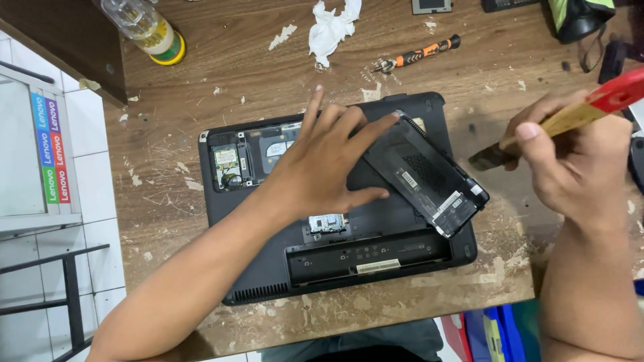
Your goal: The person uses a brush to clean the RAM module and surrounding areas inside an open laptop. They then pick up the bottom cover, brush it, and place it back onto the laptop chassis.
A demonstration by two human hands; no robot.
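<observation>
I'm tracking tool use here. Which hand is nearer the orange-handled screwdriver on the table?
Left. The left hand lies on the upturned laptop, just below the screwdriver; the right hand, holding a brush, is farther right.

Repair workshop: scarred wooden bench (201,74), opened laptop (335,228), screwdriver (419,52), loose parts.

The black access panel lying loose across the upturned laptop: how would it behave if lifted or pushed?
The black access panel looks thin and flat, so probably light and slightly flexible. It lies askew, overhanging the laptop, so a push would likely slide it off. The left hand touches its end.
</observation>
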